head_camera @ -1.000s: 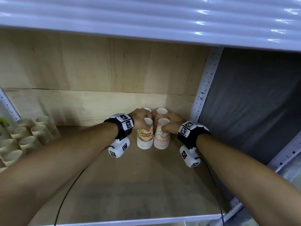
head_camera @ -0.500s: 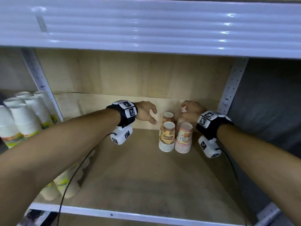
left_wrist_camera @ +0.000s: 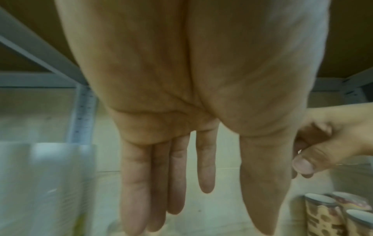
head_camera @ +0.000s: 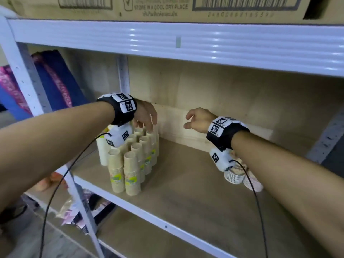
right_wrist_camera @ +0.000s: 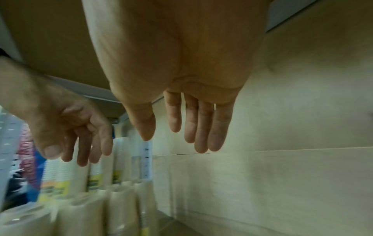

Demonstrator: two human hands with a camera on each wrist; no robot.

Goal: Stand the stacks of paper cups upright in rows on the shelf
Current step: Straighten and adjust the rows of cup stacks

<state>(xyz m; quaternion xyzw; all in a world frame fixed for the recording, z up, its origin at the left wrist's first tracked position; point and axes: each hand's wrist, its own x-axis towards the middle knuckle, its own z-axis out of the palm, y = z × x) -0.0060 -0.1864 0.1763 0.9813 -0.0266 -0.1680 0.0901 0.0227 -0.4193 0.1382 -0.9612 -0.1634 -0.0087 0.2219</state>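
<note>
Head view: I'm holding my left hand [head_camera: 146,117] at center-left of the frame, fingers hanging loose and spread above the tops of the kraft cup stacks [head_camera: 132,164] — gripping nothing. Those stacks are standing upright in rows at the left end of the shelf [head_camera: 186,198], plain white stacks just behind them. My right hand [head_camera: 198,119] is hovering right of center, fingers loosely curled, empty. The printed cup stacks [head_camera: 235,176] are sitting at the right of the frame, mostly hidden under my right wrist unit, well apart from the kraft group. A cardboard box [head_camera: 167,8] is lying along the top edge.

Left wrist view: left hand [left_wrist_camera: 191,111] is filling the middle, fingers [left_wrist_camera: 177,175] straight and pointing down, nothing in them. Right hand [left_wrist_camera: 327,143] is showing at the right edge, loosely curled. Printed cup stacks [left_wrist_camera: 327,215] are standing upright at lower right; a blurred white stack at lower left.

Right wrist view: right hand [right_wrist_camera: 181,71] is hanging relaxed in upper center, fingers down, empty. Left hand [right_wrist_camera: 66,127] is at the left, fingers drooping over the kraft cup stacks [right_wrist_camera: 96,175] — touching or not, I can't tell.
</note>
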